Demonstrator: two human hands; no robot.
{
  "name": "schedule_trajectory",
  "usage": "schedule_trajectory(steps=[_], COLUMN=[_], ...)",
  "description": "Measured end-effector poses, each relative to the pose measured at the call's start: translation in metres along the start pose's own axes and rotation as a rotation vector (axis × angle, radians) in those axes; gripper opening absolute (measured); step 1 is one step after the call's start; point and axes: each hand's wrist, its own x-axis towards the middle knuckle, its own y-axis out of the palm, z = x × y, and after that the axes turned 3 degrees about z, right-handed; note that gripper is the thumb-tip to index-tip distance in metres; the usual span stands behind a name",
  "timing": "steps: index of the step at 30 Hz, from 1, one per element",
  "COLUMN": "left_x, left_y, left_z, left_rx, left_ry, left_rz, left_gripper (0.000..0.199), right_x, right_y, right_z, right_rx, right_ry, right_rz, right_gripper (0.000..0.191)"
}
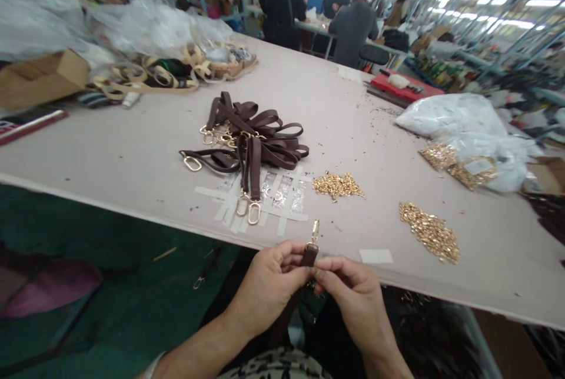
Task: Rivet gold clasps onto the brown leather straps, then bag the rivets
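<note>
At the table's near edge, my left hand (269,285) grips a dark brown strap (309,256) close to its end. A gold snap hook (315,233) sticks up from that end. The fingers of my right hand (355,293) are pinched together against the strap's lower right side; whatever lies between their tips is too small or hidden to name. Beyond my hands lies a heap of brown straps (269,152) with gold hooks. Right of that heap is a pile of small gold metal pieces (338,185), and a second gold pile (430,233) sits farther right.
Pale tape strips (282,214) are stuck on the table (154,155). Plastic bags (459,117) and bagged gold pieces (472,172) lie at right, near a red board (408,86). A cardboard box (44,79) and beige straps (132,76) crowd the left. Several people work behind.
</note>
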Motion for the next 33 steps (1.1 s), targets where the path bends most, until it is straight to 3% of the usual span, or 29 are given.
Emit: schedule_trajectory(steps=[5,11,16,21,23,25,27,29,31,33], left_x=[-0.002,-0.002,-0.004,-0.003,-0.001,0.003,0.006,0.008,0.008,0.008], left_y=[-0.001,0.0,-0.003,-0.016,-0.02,-0.019,-0.014,-0.008,-0.004,-0.007], left_z=[0.006,0.007,0.013,0.032,0.038,0.039,0.037,0.034,0.033,0.035], left_rx=[0.097,0.235,0.493,0.836,0.883,0.868,0.799,0.668,0.508,0.417], left_ry=[0.053,0.12,0.178,0.435,0.552,0.587,0.54,0.4,0.222,0.075], left_rz=[-0.009,-0.014,-0.017,-0.122,-0.143,-0.132,-0.089,-0.03,0.008,0.015], left_gripper=[0.02,0.031,0.034,0.032,0.032,0.034,0.032,0.025,0.028,0.038], right_x=[0.002,0.003,0.0,-0.001,0.0,0.0,-0.001,-0.001,0.0,0.0], right_y=[-0.001,-0.004,-0.003,0.003,0.004,0.004,0.002,-0.007,-0.027,-0.061], right_z=[-0.001,-0.006,-0.007,-0.013,-0.015,-0.015,-0.012,-0.007,-0.001,0.002], right_rx=[-0.055,-0.058,-0.017,0.059,0.118,0.145,0.109,0.012,-0.127,-0.32], right_ry=[0.004,-0.033,-0.051,-0.037,-0.034,-0.039,-0.061,-0.077,-0.081,-0.105], right_rz=[0.006,0.038,0.032,-0.071,-0.091,-0.098,-0.107,-0.088,-0.087,-0.202], right_gripper=[0.015,0.009,0.005,0.009,0.014,0.017,0.016,0.013,0.01,0.012])
